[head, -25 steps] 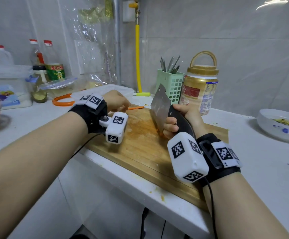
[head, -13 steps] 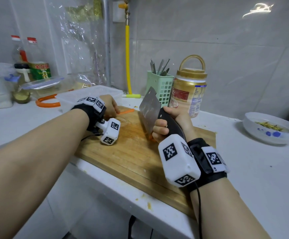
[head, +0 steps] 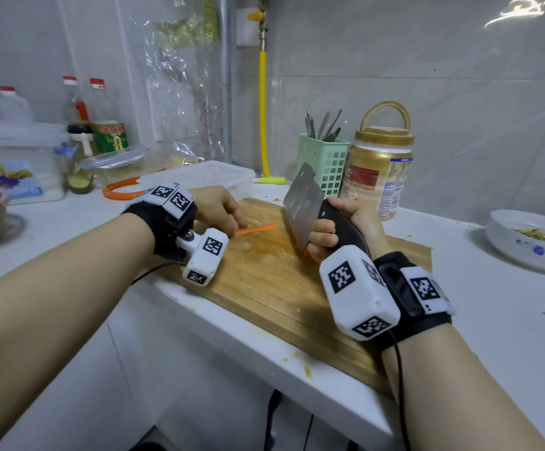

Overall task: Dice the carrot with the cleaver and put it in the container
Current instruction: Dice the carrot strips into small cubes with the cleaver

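A thin orange carrot strip (head: 255, 228) lies on the wooden cutting board (head: 264, 288). My left hand (head: 219, 208) holds its left end with curled fingers. My right hand (head: 342, 229) grips the black handle of the cleaver (head: 302, 205), whose blade is raised and tilted just right of the strip. A bit of orange carrot (head: 306, 252) shows under my right fingers. The white plastic container (head: 199, 177) stands behind the board's left corner.
A green utensil basket (head: 325, 164) and a gold-lidded jar (head: 380, 170) stand behind the board. A white bowl (head: 531, 242) is at the right. Bottles (head: 102, 125), tubs and an orange ring (head: 120, 190) crowd the left counter. The counter edge runs under the board.
My left hand has slid the carrot strip out toward the board's middle, so more of it shows. The cleaver stays raised in my right hand. The view has shifted slightly.
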